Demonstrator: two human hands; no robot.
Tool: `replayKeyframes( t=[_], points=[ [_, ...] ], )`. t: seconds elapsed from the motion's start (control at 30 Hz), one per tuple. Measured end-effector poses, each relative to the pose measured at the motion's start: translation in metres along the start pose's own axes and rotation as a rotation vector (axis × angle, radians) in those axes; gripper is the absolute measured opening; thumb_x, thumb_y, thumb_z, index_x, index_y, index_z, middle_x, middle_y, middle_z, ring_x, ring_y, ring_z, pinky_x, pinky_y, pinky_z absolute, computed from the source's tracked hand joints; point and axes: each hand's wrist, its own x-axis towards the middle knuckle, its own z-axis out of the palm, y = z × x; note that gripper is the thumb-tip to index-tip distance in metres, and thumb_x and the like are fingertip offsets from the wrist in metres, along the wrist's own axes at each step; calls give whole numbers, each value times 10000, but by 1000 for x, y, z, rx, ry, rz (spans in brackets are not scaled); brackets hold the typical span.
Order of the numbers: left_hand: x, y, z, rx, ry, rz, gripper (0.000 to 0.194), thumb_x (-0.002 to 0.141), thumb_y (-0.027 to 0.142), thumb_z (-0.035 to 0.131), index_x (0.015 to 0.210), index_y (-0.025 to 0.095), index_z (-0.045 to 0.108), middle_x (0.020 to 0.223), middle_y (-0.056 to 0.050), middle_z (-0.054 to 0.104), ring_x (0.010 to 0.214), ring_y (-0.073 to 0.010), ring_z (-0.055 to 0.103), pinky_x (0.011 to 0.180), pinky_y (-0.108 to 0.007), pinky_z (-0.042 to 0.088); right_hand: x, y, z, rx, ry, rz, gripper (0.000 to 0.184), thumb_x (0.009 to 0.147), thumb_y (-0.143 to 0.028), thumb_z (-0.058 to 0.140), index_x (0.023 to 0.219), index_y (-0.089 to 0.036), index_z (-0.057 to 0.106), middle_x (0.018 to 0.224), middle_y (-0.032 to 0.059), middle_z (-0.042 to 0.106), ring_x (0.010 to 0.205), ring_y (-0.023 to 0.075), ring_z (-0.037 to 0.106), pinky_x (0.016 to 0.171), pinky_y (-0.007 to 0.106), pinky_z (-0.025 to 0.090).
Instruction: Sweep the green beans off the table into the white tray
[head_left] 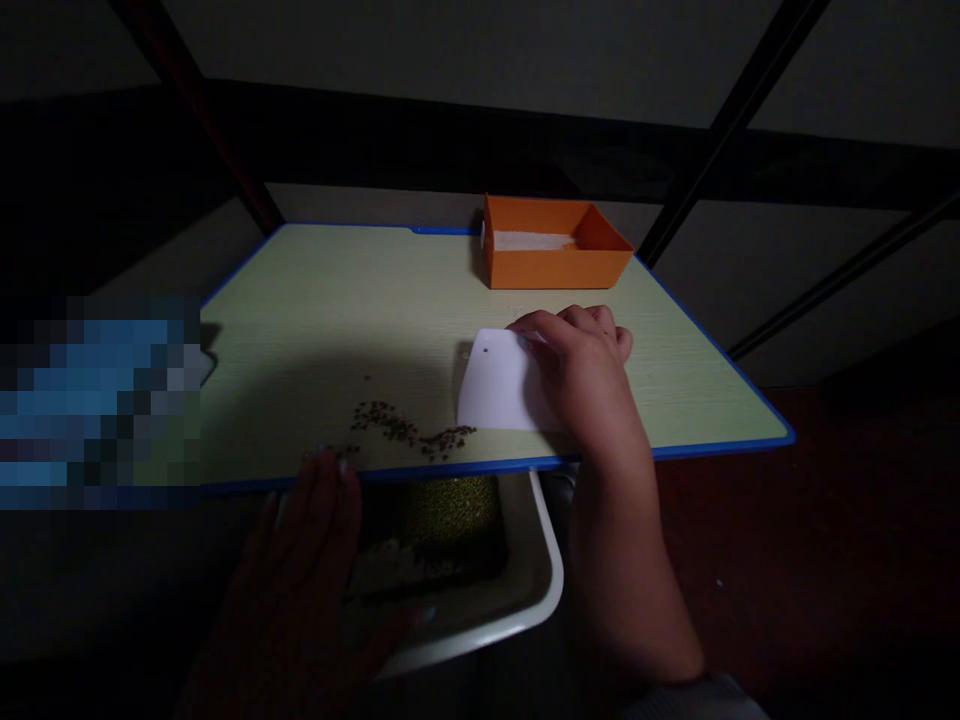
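My right hand (589, 375) grips a white card (499, 385) by its right side, with fingers closed over it. The card leans on the pale green tabletop (330, 290), its lower edge beside small dark seeds (390, 420) strewn near the front edge. One dark speck shows on the card. In shadow, my left hand (300, 560) has its fingers stretched out, the tips at the table's front edge near a few seeds, the thumb spread to the right. Below that edge sits a white-rimmed basin (551, 570) with small greenish grains (450, 510), partly hidden by the table and my left hand.
An orange open box (559, 270) with a pale bottom stands at the table's back right. A blurred-out blue patch (90, 400) covers the left side. Pale panels (465, 50) rise behind the table; dark reddish floor (750, 540) shows at right. The light is dim.
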Motion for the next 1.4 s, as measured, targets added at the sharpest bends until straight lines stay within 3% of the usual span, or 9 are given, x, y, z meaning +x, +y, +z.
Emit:
replayKeyframes(
  t=[0.2, 0.5, 0.8, 1.03, 1.13, 1.27, 1.4],
  points=[
    [0, 0, -1, 32, 10, 52, 991, 863, 741, 333, 1578, 75, 166, 1752, -177, 119, 1637, -295, 140, 1251, -526, 295, 0, 2, -1, 0, -40, -17, 373, 960, -103, 505, 1059, -331, 782, 938, 71, 673, 1034, 318, 506, 852, 441, 258],
    [0, 1, -1, 28, 11, 27, 1022, 835, 779, 342, 1592, 122, 143, 1743, -165, 169, 1596, -346, 273, 1157, -566, 421, -4, 4, -4, -8, -38, -28, 365, 964, -104, 502, 1051, -325, 779, 917, 67, 676, 999, 303, 506, 838, 429, 253],
    [0, 1, 0, 42, 17, 46, 1007, 856, 754, 329, 1580, 76, 160, 1744, -190, 154, 1609, -353, 233, 1151, -570, 414, -8, 8, -10, 1, -63, -27, 386, 961, -98, 491, 1047, -335, 783, 945, 71, 698, 1014, 306, 513, 841, 433, 264],
    [6, 6, -2, 32, 46, 51, 979, 895, 718, 286, 1555, 4, 175, 1756, -193, 77, 1649, -258, 31, 1296, -486, 193, -11, 3, -13, 21, -102, -45, 376, 960, -111, 523, 1050, -356, 794, 930, 68, 694, 1005, 303, 516, 834, 420, 266],
    [6, 8, -3, 17, 46, 42, 962, 898, 704, 292, 1566, 26, 154, 1758, -183, 65, 1649, -276, 35, 1281, -526, 242, -12, 3, -13, 16, -104, -43, 378, 958, -110, 517, 1058, -352, 789, 935, 71, 697, 1001, 302, 516, 832, 418, 270],
    [4, 7, -1, 8, 42, 9, 975, 873, 724, 323, 1587, 90, 126, 1752, -171, 118, 1631, -339, 152, 1191, -604, 385, -13, 7, -12, 12, -111, -23, 377, 949, -102, 510, 1054, -337, 785, 930, 76, 701, 996, 304, 521, 851, 424, 289],
    [3, 7, 0, -24, 40, -12, 981, 860, 746, 331, 1601, 149, 90, 1760, -124, 103, 1632, -320, 153, 1201, -589, 390, -14, 11, -11, 10, -127, -2, 387, 935, -94, 499, 1055, -323, 787, 936, 90, 709, 995, 312, 521, 868, 434, 312]
  ],
)
